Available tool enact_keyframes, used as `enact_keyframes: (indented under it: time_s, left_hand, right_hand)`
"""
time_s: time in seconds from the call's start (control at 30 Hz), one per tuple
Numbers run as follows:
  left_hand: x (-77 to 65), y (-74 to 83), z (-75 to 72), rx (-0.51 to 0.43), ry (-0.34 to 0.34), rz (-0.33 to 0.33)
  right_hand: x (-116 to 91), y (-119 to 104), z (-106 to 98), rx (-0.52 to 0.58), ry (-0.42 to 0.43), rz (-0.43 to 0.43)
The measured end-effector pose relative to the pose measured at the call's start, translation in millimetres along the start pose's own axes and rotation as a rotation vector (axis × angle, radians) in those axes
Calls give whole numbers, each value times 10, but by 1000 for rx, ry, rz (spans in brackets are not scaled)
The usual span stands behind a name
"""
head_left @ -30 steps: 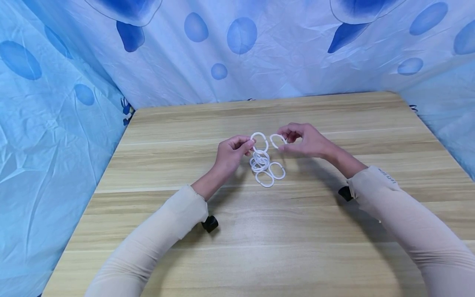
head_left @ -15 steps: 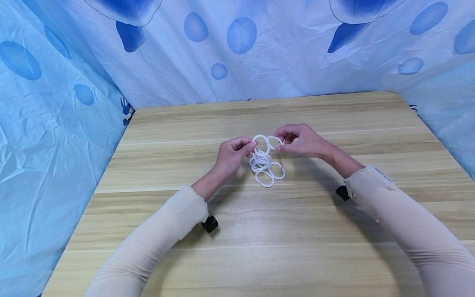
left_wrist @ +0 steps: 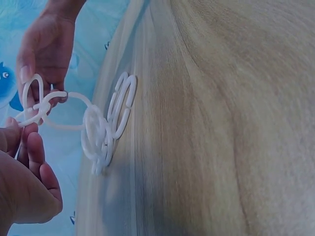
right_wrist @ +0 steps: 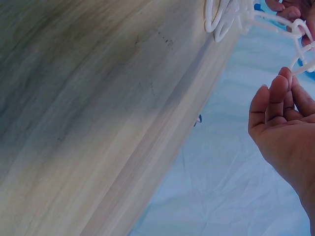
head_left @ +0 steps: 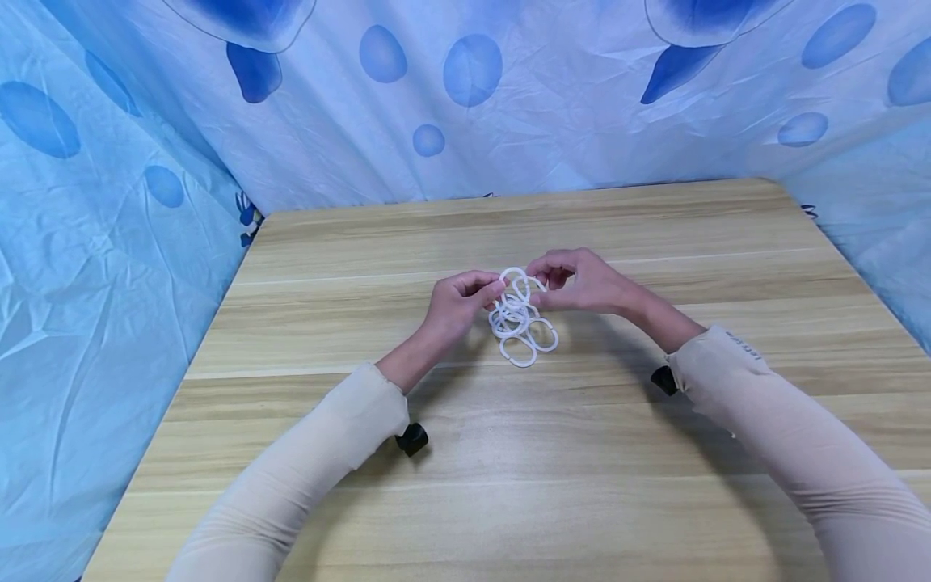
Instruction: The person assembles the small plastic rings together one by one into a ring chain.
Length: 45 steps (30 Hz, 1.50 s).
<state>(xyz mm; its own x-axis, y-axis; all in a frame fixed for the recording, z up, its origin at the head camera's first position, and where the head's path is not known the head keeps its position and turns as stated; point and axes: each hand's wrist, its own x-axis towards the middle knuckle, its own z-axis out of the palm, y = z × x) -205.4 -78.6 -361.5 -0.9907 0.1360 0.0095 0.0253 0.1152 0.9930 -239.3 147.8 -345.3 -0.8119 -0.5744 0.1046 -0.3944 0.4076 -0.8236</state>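
My left hand (head_left: 454,305) pinches a white plastic curtain ring (head_left: 512,269), an oval with a small gap, between thumb and fingers. Facing it, my right hand (head_left: 585,283) pinches a second curtain ring (head_left: 540,282). These two rings cross each other in the head view. From the left hand's ring hangs a linked one, bridging in the left wrist view (left_wrist: 64,128) down to a cluster of rings (left_wrist: 96,130) on the table. Two more rings (head_left: 519,364) lie at the cluster's near side. My right fingertips (right_wrist: 284,73) are right at their ring.
The wood-grain table (head_left: 465,485) spreads around the hands. A blue patterned curtain (head_left: 509,145) hangs behind its far edge and along the left side. A black wrist device (head_left: 412,439) sticks out below the left sleeve, another (head_left: 665,380) below the right.
My right hand has moved left with its ring, from apart to crossing the left hand's ring. The left hand has shifted slightly right and nearer. The cluster has stayed about in place.
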Motion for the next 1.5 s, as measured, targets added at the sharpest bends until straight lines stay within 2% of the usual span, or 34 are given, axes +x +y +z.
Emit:
enact_keyframes:
  time_s: [0.43, 0.67, 0.93, 1.07, 1.27, 1.5]
  left_hand:
    - [-16, 3, -25, -15, 39, -4]
    - [-25, 20, -38, 18, 32, 38]
    - [-50, 2, -30, 97, -45, 86]
    - [-59, -4, -30, 110, -61, 91]
    - [-62, -10, -17, 140, -70, 95]
    - [-66, -8, -21, 124, -32, 111]
  right_hand:
    - [-2, 2, 11, 1, 21, 10]
    - [-5, -8, 26, 10, 24, 6]
    - [-1, -20, 64, 26, -53, -35]
    - [2, -33, 84, 33, -73, -48]
    - [-5, -79, 110, 43, -97, -64]
    - [-5, -114, 114, 41, -123, -76]
